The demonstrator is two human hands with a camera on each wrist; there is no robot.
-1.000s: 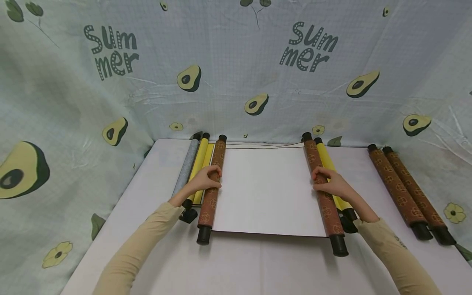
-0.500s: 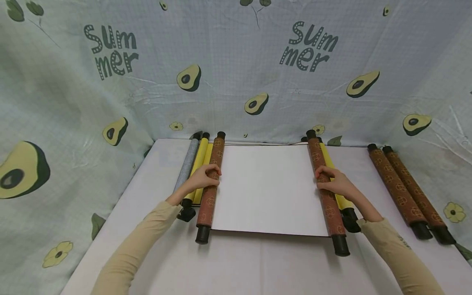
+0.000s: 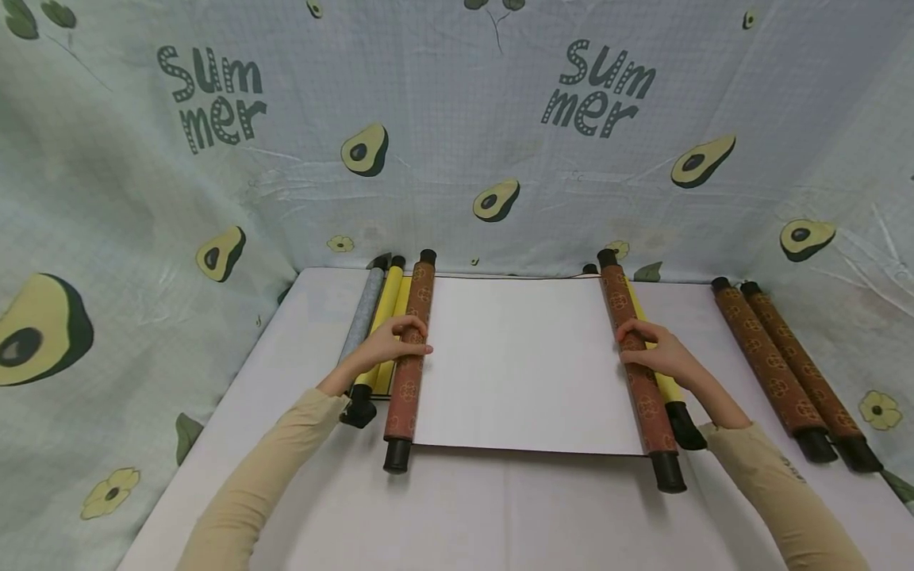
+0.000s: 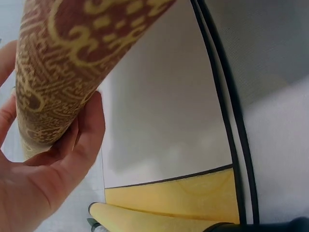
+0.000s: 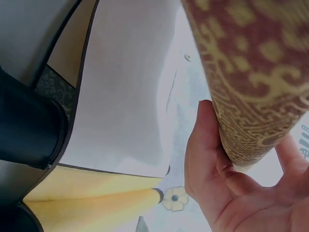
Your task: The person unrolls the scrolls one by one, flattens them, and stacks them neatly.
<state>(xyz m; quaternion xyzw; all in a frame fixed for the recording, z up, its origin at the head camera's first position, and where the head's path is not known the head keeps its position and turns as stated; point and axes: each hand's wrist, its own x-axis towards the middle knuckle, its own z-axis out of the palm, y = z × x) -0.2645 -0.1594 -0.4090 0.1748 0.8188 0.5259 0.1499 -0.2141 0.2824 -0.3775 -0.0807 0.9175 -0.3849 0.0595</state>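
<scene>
A partly unrolled brown scroll with a gold pattern spans the middle of the head view, its white sheet (image 3: 524, 365) flat between two rolled ends. My left hand (image 3: 393, 341) grips the left brown roll (image 3: 407, 388), thumb and fingers around it. On the other side, my right hand (image 3: 664, 349) holds the right brown roll (image 3: 646, 396) in the same way. Both rolls have black end caps. In the wrist views, the rolls appear raised over another white sheet (image 4: 169, 106) with a yellow border (image 4: 174, 193). Beneath lie a yellow roll (image 3: 385, 317) at left and another yellow roll (image 3: 667, 387) at right.
A grey roll (image 3: 362, 317) lies left of the yellow one. Two more brown scrolls (image 3: 767, 357) lie side by side at the right of the white table (image 3: 464, 515). An avocado-print cloth (image 3: 428, 95) hangs behind and at both sides.
My right hand has moved a little to the right with its roll, widening the white sheet between the rolls. The far ends of both rolls sit slightly higher in the head view.
</scene>
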